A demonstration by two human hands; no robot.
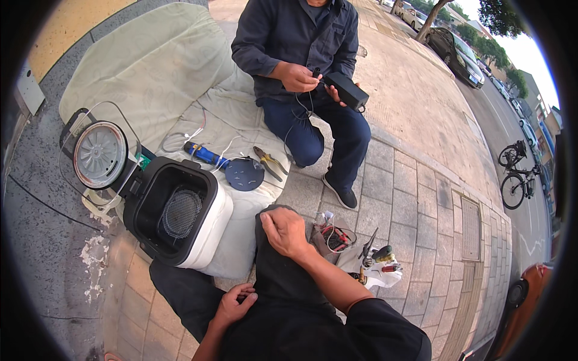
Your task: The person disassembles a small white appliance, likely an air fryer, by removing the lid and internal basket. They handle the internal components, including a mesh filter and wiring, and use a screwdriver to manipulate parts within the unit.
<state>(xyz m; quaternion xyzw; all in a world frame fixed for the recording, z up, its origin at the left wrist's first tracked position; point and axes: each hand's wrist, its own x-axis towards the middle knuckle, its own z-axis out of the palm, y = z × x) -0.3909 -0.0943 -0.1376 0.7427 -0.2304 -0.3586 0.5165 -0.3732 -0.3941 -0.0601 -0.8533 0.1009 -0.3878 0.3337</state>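
My right hand point(284, 231) rests on my right knee with its fingers curled and nothing visible in them. Lower down, my left hand point(233, 305) lies on my left thigh, loosely closed, with no object showing. In front of me to the left stands a white cooking appliance point(211, 231) with a black interior and a round mesh at the bottom. Its lid point(100, 154), bearing a round metal plate, is swung back. Beyond it lie a blue-and-black cylindrical tool point(205, 153), a dark round dish point(244, 174) with small bits on it, and yellow-handled pliers point(272, 165).
A person point(298, 45) crouches opposite, holding a black power adapter point(346, 89) and its cable. A pale cloth point(150, 60) covers the ground on the left. Beside my right knee are cables point(335, 237) and hand tools point(376, 259). A bicycle point(518, 183) stands by the road.
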